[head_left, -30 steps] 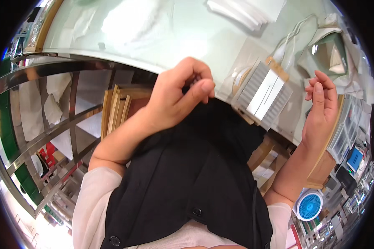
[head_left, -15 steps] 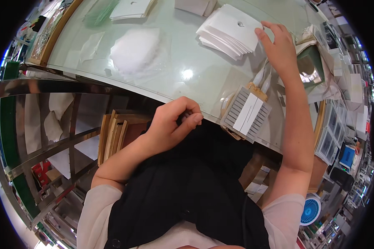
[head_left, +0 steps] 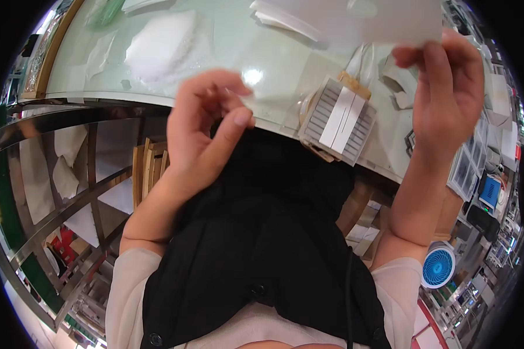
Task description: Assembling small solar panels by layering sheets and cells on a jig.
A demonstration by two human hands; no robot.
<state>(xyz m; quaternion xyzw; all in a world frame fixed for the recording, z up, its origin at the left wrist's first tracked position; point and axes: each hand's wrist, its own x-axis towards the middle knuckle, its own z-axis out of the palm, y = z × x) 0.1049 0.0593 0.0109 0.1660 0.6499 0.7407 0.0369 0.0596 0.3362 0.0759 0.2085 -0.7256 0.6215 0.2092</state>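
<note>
Between the thumb and fingers of my right hand [head_left: 448, 99] is a white card [head_left: 384, 26], raised above the table and blurred by motion. A pale oval spot shows near its top edge. Partly covered by it, a stack of white cards [head_left: 285, 20] lies fanned out on the glass-topped table [head_left: 233, 35]. My left hand [head_left: 206, 125] hovers over the table's front edge with nothing in it, fingers curled and thumb apart from them. Between the hands, at the edge, sits a grey ribbed block [head_left: 364, 125] with white strips [head_left: 343, 119] on top.
White sheets in clear plastic [head_left: 163, 43] lie at the left of the table. Behind the ribbed block are a brown piece [head_left: 355, 85] and white slender tubes [head_left: 365, 61]. A metal rack [head_left: 93, 209] stands at the left below the table. A blue-and-white fan [head_left: 438, 266] is at lower right.
My right hand has lifted a white card off the stack and come nearer and to the right. My left hand has risen up and left, its thumb and fingers parting. The view has shifted.
</note>
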